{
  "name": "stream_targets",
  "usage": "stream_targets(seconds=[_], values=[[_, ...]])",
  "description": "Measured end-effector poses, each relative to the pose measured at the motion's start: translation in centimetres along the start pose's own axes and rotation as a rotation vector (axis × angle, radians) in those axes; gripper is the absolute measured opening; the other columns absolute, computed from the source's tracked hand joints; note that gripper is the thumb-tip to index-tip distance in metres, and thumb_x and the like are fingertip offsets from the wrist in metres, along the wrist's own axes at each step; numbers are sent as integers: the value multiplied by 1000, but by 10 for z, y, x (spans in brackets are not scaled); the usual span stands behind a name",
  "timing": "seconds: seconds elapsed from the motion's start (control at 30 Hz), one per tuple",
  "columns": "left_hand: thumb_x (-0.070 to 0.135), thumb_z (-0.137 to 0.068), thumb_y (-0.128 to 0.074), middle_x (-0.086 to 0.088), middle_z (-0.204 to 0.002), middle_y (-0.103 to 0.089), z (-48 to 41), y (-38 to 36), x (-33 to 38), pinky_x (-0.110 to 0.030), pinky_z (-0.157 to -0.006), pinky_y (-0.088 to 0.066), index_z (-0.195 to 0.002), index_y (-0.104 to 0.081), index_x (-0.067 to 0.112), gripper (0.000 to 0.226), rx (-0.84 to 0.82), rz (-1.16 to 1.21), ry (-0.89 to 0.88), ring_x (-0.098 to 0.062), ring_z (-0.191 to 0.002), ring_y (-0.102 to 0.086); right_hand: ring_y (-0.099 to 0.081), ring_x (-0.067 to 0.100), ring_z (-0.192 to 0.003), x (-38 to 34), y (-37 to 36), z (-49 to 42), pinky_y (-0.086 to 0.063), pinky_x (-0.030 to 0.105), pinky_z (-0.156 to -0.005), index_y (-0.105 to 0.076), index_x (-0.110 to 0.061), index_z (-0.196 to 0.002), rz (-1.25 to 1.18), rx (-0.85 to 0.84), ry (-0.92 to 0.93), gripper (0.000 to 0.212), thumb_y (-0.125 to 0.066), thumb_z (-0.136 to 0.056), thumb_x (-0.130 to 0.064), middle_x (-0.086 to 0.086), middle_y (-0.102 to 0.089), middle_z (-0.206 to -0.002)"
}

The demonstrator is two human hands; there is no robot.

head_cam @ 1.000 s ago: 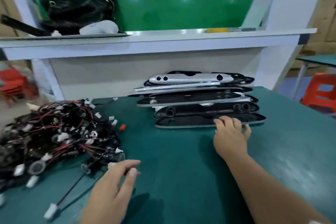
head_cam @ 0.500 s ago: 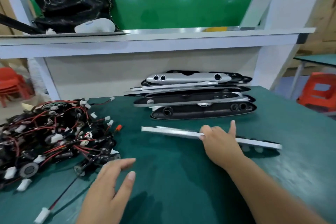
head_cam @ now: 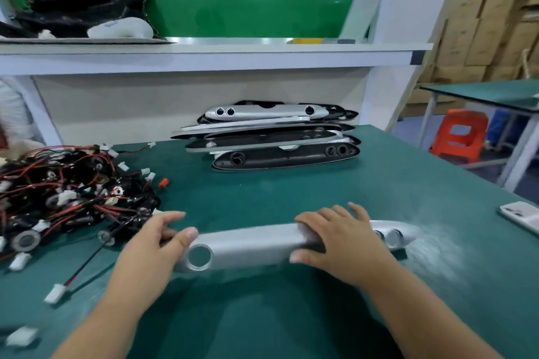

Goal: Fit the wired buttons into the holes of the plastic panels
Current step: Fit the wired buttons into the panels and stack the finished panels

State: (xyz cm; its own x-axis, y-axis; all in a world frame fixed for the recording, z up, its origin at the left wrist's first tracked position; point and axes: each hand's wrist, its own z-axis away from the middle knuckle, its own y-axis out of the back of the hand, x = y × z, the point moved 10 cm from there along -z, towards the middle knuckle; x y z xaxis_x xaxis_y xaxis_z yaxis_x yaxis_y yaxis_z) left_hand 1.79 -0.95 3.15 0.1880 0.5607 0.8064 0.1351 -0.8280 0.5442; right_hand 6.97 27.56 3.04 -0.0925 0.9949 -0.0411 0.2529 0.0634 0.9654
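A silver plastic panel (head_cam: 250, 245) sits at the green table's (head_cam: 291, 189) near edge. The left hand (head_cam: 148, 253) pinches its single-hole end and the right hand (head_cam: 341, 239) curls over it. Tangled wired buttons (head_cam: 67, 192) lie to the left, with stacked panels (head_cam: 277, 137) behind.

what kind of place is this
Probably a small factory assembly bench: wired buttons in a heap and a stack of panels lie on the green table, the left hand and right hand hold one panel, and cardboard boxes are piled behind.
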Motion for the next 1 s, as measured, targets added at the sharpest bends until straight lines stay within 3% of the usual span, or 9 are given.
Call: stream_targets(seconds=[0.07,0.17,0.3,0.47,0.57,0.63,0.77,0.87,1.0], values=[[40,-85,-66,10,-78,-68,-2,6,-12,-28,-68,-42,-103,-57,39,20,7,38,52,-10,-79,-63,-38,9,-120,26,-10,13,-12,45,-111,-34,-45,-132,11,-71,-77,91,-24,-55,-93,-19,-48,-120],[40,-86,-65,9,-81,-70,2,4,-25,-37,-75,-46,-101,-59,39,16,-39,67,100,-16,-82,-65,-41,8,-118,52,-10,26,-20,34,-105,-37,-44,-130,65,-58,-117,94,-28,-52,-95,-20,-49,-119],[31,-94,-53,20,-94,-64,-1,14,-16,-32,-82,-41,-91,-62,38,11,69,-38,18,-10,-94,-57,-54,11,-105,64,1,32,-31,28,-90,-51,-36,-114,135,52,-128,93,-22,-50,-98,-17,-59,-107],[18,-96,-49,-9,-143,-46,-27,49,-36,-38,-112,-25,-131,-55,8,38,207,-469,73,-28,-135,-34,-58,21,-79,82,17,42,-29,30,-63,-53,-31,-88,93,196,-273,73,-29,-54,-91,-10,-63,-85],[23,-98,-43,-11,-155,-26,-31,53,-72,-44,-110,-30,-147,-32,9,51,71,-566,299,-34,-137,-31,-54,23,-72,89,19,45,-31,31,-58,-52,-29,-87,68,211,-342,68,-32,-58,-88,-8,-62,-83],[19,-98,-44,-16,-147,-36,-33,62,-75,-46,-99,-39,-143,-40,9,46,114,-545,313,-39,-124,-44,-46,21,-64,91,19,45,-31,31,-56,-48,-30,-82,69,205,-358,66,-31,-57,-88,-7,-59,-76],[19,-95,-50,-12,-106,-68,-30,84,-52,-33,-69,-43,-119,-63,18,28,270,-387,182,-30,-81,-57,-41,20,-60,89,20,46,-28,32,-53,-46,-29,-78,54,182,-368,62,-35,-58,-87,-12,-41,-64],[27,-92,-52,2,-64,-62,-15,115,-41,-24,-49,-35,-97,-67,34,18,464,-125,60,-22,-48,-43,-40,20,-57,88,22,47,-27,32,-50,-46,-29,-78,36,194,-367,64,-31,-56,-88,-15,-37,-61],[34,-92,-47,9,-81,-58,-12,156,-84,-25,-50,-38,-103,-66,33,21,585,540,125,-8,-60,-46,-42,18,-57,89,25,48,-28,31,-49,-45,-32,-80,5,211,-362,65,-27,-54,-89,-15,-40,-61]])
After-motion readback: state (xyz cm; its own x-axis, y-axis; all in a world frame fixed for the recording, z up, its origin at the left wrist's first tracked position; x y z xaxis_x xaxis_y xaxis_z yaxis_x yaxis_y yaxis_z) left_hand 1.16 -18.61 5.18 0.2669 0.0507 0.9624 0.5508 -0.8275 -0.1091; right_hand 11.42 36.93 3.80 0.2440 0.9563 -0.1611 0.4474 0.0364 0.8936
